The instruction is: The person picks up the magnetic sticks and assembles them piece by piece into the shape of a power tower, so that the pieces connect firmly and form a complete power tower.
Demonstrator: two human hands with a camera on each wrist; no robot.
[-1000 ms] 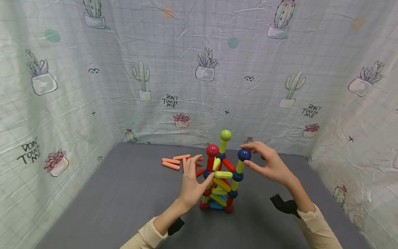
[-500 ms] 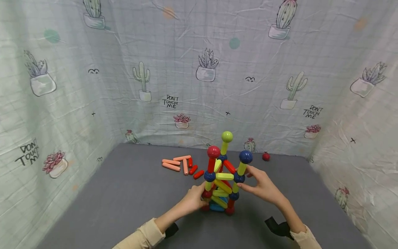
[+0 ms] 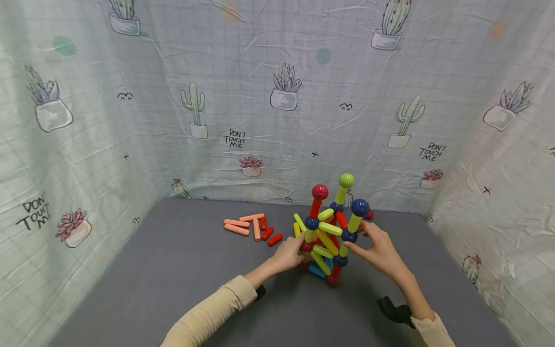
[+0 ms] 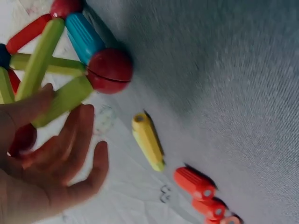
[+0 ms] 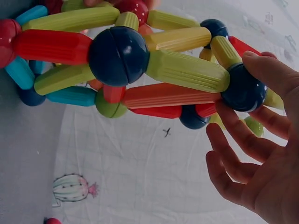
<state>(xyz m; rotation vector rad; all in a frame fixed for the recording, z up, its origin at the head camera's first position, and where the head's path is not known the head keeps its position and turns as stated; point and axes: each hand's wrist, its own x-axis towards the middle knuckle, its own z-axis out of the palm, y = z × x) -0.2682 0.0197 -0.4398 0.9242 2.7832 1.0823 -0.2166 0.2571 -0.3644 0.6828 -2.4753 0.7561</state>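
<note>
A tower of coloured magnetic rods and balls [image 3: 331,230] stands on the grey table, topped by a red ball [image 3: 320,192], a lime ball [image 3: 347,180] and a large dark blue ball [image 3: 360,207]. On its left side my left hand [image 3: 288,253] grips a low lime rod [image 4: 70,98], just above a red bottom ball [image 4: 110,71]. Opposite, my right hand [image 3: 379,250] pinches a dark blue joint ball [image 5: 244,87] between thumb and fingers, below the large blue ball. Whether every bottom ball touches the table is hard to tell.
Left of the tower lie several orange rods [image 3: 236,230] and short red rods [image 3: 275,239]. A yellow rod [image 4: 148,142] lies on the table close behind the tower. A loose red ball [image 3: 369,214] sits near the back edge. Patterned cloth [image 3: 260,120] surrounds the table.
My left hand has come down to grip the tower's lower left, and my right hand has dropped from the top blue ball to the joint below. The tower has shifted right and turned.
</note>
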